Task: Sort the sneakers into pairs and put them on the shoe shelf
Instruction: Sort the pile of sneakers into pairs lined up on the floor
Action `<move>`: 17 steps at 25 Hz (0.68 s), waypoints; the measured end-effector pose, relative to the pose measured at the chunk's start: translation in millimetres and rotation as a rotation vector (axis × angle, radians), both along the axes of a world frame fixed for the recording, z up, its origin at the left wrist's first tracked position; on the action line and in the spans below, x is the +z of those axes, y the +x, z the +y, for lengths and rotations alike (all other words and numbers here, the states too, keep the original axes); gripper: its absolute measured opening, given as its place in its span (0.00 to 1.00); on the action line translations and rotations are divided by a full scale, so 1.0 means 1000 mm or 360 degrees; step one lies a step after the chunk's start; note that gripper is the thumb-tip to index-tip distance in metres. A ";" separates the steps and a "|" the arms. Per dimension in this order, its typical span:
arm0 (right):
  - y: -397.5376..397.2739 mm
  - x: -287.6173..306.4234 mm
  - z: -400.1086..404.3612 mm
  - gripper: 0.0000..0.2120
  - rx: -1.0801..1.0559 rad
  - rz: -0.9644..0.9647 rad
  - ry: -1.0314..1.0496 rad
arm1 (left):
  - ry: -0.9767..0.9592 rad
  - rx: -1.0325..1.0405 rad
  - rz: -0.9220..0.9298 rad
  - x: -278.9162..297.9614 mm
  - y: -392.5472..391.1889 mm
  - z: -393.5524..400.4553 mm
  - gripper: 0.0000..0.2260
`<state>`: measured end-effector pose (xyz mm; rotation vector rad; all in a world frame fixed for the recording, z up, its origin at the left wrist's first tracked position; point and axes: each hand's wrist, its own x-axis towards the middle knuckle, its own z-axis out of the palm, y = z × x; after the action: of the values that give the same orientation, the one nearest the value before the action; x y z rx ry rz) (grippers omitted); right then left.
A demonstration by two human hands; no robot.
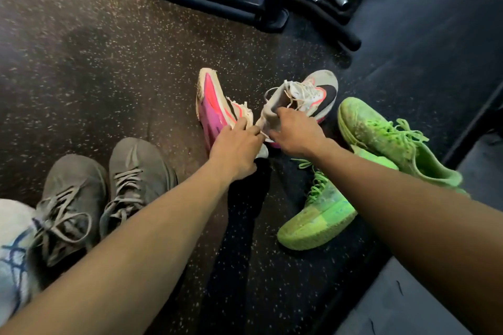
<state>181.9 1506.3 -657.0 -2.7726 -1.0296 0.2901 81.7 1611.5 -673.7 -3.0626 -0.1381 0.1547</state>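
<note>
Left hand (236, 149), right hand (294, 130) grip white-pink mesh sneakers (302, 98).

Two bare forearms, no sleeves, left hand (236, 148), right hand (295, 132)

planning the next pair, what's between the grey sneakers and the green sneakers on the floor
In the head view, only speckled dark floor lies between the grey sneakers and green sneakers, crossed above by the person's left forearm.
</note>
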 end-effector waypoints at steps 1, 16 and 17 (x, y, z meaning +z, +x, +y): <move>-0.001 -0.005 0.000 0.17 0.0003 -0.0011 0.0020 | 0.0049 -0.0027 -0.0003 -0.002 0.001 0.000 0.22; -0.005 -0.003 -0.024 0.11 0.0073 0.0144 0.0167 | -0.0126 0.0550 -0.0058 0.007 -0.021 0.002 0.14; -0.010 -0.003 -0.026 0.11 0.0096 0.0173 0.0171 | -0.0166 0.0588 -0.0081 0.009 -0.029 0.004 0.14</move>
<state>172.2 1480.4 -660.1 -2.6033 -1.0710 0.3773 53.0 1615.8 -664.3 -3.1110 -0.7202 0.1058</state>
